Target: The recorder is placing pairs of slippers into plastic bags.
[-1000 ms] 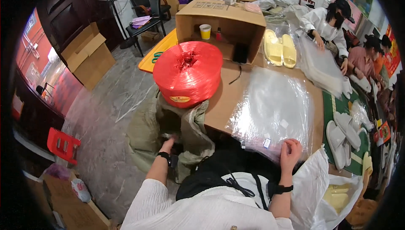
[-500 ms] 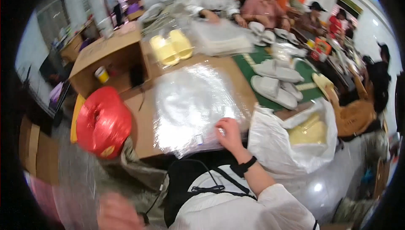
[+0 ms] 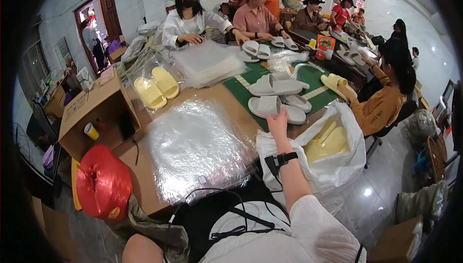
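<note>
My right hand (image 3: 278, 122) reaches across to a light grey slipper (image 3: 264, 106) with a ribbed strap, its fingers closed at the slipper's near edge. More grey slippers (image 3: 275, 85) lie just beyond it on a green mat (image 3: 237, 91). A stack of clear plastic bags (image 3: 193, 147) lies flat on brown cardboard in front of me. Of my left arm only a bent bare part shows at the lower edge; the left hand is out of sight. Past the bags, a pair of pale yellow slippers (image 3: 159, 89) rests on clear plastic.
A large white sack (image 3: 347, 159) of yellow slippers stands beside my right forearm. At left are a red roll of plastic twine (image 3: 103, 181) and an open cardboard box (image 3: 96, 104). Co-workers sit across and to the right; one holds a yellow slipper (image 3: 333, 83).
My right hand has left the bag stack's near right corner and moved forward and right to the grey slipper. My left hand, blurred at the lower left before, has gone from view.
</note>
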Motion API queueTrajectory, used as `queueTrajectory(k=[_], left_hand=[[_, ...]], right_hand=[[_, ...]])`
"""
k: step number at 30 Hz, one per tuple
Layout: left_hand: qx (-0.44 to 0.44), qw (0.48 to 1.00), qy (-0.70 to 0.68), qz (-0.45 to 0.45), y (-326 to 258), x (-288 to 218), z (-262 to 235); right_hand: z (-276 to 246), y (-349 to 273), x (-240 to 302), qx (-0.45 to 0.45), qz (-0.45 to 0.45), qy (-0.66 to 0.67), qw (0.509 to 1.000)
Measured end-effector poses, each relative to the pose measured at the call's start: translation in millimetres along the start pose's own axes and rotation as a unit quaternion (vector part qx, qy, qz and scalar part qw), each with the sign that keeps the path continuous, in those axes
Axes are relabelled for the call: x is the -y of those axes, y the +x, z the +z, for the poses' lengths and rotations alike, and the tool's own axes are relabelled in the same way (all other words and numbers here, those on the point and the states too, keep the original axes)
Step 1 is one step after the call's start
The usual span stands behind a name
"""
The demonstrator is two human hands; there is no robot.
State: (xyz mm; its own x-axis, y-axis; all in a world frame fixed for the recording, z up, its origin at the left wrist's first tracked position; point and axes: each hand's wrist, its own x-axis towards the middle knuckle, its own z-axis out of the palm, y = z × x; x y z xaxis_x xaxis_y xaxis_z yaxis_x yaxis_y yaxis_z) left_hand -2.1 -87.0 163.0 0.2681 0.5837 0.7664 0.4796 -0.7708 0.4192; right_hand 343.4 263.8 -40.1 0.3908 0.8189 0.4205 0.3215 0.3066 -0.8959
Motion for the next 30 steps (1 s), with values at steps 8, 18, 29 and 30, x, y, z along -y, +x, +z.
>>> queueTrajectory(k=[8,18,29,30], left_hand=[[0.012,0.996,-0.035,0.086,-2,-2,-4],[0.048,0.981,-0.083,0.17,-13,-12,-11],[0.085,0.954,-0.125,0.26,-24,-27,-23],[0.086,0.951,-0.129,0.266,-26,-30,-23]], right_hand=[[25,-17,13,0.142,0.02,-0.138,0.98],[64,-96,157,0.337,0.07,0.314,0.885],[87,-148,137,0.45,-0.064,0.028,0.89],[86,-143,130,0.405,-0.1,-0.029,0.908]])
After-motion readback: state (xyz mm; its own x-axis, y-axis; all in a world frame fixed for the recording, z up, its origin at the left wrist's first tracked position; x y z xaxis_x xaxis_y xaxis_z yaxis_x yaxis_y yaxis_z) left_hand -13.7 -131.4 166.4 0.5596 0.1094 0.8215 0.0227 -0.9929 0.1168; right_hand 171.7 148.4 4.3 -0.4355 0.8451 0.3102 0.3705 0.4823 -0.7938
